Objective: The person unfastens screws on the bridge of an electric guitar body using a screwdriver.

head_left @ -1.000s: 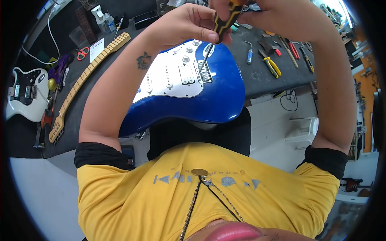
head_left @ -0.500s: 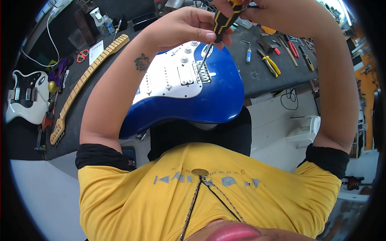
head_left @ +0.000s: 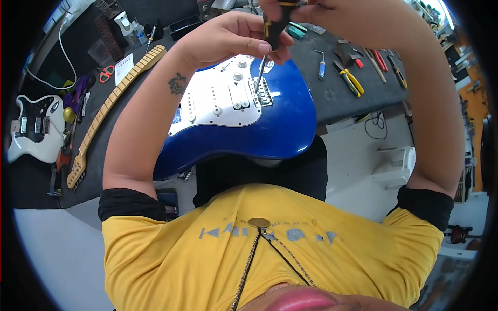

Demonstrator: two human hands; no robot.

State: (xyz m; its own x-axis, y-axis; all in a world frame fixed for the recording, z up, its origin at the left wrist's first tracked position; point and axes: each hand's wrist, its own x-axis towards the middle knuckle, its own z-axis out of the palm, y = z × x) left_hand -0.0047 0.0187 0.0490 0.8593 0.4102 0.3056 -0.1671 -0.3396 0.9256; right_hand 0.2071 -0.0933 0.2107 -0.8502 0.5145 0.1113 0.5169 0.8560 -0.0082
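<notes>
A blue electric guitar body (head_left: 290, 124) with a white pickguard (head_left: 205, 101) lies at the table's near edge, over my lap. A black and yellow screwdriver (head_left: 276, 32) stands tilted over it, its shaft reaching down to the metal bridge (head_left: 263, 94). My left hand (head_left: 251, 39) is closed around the lower end of the handle, thumb against it. Higher up, my right hand (head_left: 311, 11) grips the top of the handle, partly cut off by the frame's upper edge. Whether the tip sits in a screw is too small to tell.
A maple guitar neck (head_left: 111, 101) lies left of my forearm, near a white guitar body (head_left: 39, 127) and red scissors (head_left: 106, 74). Yellow pliers (head_left: 348, 80), a blue-handled tool (head_left: 321, 70) and several others lie right. A white stool (head_left: 397, 166) stands on the floor.
The screwdriver's handle has shifted slightly left and turned, showing less yellow. Both hands have moved left with it, while the tip stays at the bridge.
</notes>
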